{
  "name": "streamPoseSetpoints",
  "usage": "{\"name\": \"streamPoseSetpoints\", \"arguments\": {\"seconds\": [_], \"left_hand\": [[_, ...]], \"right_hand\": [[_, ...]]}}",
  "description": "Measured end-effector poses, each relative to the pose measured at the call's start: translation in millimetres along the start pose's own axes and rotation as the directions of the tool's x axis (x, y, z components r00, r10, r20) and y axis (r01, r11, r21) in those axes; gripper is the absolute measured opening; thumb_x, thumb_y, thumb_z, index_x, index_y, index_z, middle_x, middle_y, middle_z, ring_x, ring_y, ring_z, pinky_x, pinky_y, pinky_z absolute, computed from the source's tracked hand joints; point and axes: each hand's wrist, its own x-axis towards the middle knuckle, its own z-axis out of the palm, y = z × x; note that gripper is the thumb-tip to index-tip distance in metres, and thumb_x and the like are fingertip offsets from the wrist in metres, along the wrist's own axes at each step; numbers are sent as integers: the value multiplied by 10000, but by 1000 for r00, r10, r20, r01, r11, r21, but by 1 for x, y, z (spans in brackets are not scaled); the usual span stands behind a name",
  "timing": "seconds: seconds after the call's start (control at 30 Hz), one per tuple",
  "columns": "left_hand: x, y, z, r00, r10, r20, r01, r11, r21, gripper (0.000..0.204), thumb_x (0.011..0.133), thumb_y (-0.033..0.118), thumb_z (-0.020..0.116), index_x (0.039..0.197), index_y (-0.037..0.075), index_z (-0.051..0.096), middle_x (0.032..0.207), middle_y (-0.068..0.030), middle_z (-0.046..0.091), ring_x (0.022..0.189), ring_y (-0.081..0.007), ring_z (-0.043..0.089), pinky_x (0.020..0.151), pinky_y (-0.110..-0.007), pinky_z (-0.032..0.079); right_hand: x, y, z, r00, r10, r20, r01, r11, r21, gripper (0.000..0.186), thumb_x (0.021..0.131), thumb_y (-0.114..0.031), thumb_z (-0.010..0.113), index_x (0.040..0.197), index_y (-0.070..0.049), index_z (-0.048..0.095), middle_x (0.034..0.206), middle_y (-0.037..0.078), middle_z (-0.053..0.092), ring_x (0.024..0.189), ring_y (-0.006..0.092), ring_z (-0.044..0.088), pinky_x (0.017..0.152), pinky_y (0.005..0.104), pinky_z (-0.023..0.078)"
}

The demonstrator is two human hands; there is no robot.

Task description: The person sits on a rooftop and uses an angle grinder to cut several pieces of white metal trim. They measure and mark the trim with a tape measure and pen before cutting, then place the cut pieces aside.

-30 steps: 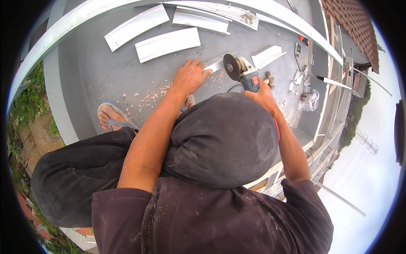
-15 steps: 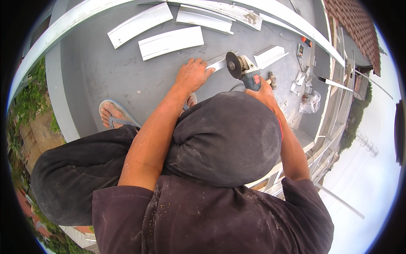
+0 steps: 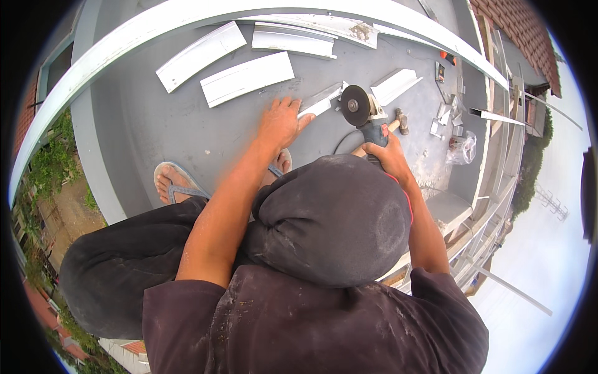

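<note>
My left hand [image 3: 280, 126] is low over the grey floor, its thumb and fingers about the near end of a narrow white metal strip [image 3: 318, 107]. My right hand [image 3: 389, 156] is wrapped round the body of a dark angle grinder [image 3: 375, 133] and points it away from me. The grinder's dark cutting disc [image 3: 355, 106] faces me by the strip's far end; whether they touch cannot be made out. Just right of the grinder lies a hammer [image 3: 402, 121] with a wooden handle, partly hidden behind it.
Cut white metal panels [image 3: 247, 79] lie beyond my left hand, and another white piece [image 3: 395, 86] lies past the disc. Small metal offcuts [image 3: 443, 115] and a clear plastic bag [image 3: 461, 148] are at the right. A long white bar [image 3: 205, 14] crosses the far side.
The view has shifted, so the floor pieces appear lower. The grinder has moved a little right relative to the strip and stands more upright. Both hands keep their holds.
</note>
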Motion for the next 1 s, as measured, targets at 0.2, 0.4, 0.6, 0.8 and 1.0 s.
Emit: {"name": "streamPoseSetpoints", "arguments": {"seconds": [0.2, 0.4, 0.6, 0.8, 1.0], "left_hand": [[4, 49, -14, 961, -114, 252, 54, 970, 236, 1050, 832, 498, 933, 1613, -34, 475, 1471, -192, 589, 1404, -378, 534, 1093, -561, 493], [5, 61, -5, 995, 1, -97, 20, 975, 220, 985, 765, 445, 974, 1507, -16, 518, 1344, -204, 584, 1238, -392, 560, 1058, -542, 442], [4, 34, 11, 981, -108, -160, 147, 956, 254, 1035, 793, 506, 963, 1513, -34, 453, 1333, -195, 587, 1285, -372, 539, 1057, -533, 469], [14, 41, 20, 996, -18, -88, 43, 956, 289, 1121, 772, 596, 947, 1513, -72, 438, 1330, -238, 601, 1274, -402, 571, 1012, -546, 522], [12, 79, 10, 993, -121, -1, 120, 985, 123, 1211, 752, 535, 976, 1580, -119, 381, 1508, -326, 551, 1407, -482, 522, 1161, -549, 456]], "right_hand": [[-37, 23, -8, 991, 89, -101, -1, 756, 655, 656, 1102, -662, 521, 1199, -35, 685, 906, 85, 723, 711, 166, 717, 655, 356, 609], [-95, 44, -3, 957, 136, -256, 158, 496, 854, 809, 1136, -748, 310, 1237, -37, 684, 912, 104, 740, 703, 207, 724, 647, 362, 606], [-127, 78, 15, 937, 203, -284, 182, 411, 893, 789, 1137, -732, 338, 1326, -21, 622, 932, 128, 727, 710, 230, 727, 637, 377, 624], [-134, 78, 33, 925, 155, -346, 293, 289, 911, 717, 1146, -665, 442, 1359, -9, 640, 994, 115, 740, 792, 207, 742, 693, 360, 625], [-127, 95, 17, 908, 6, -420, 411, 190, 892, 718, 1068, -622, 635, 1436, -7, 589, 1075, 106, 711, 849, 198, 720, 752, 360, 633]]}}
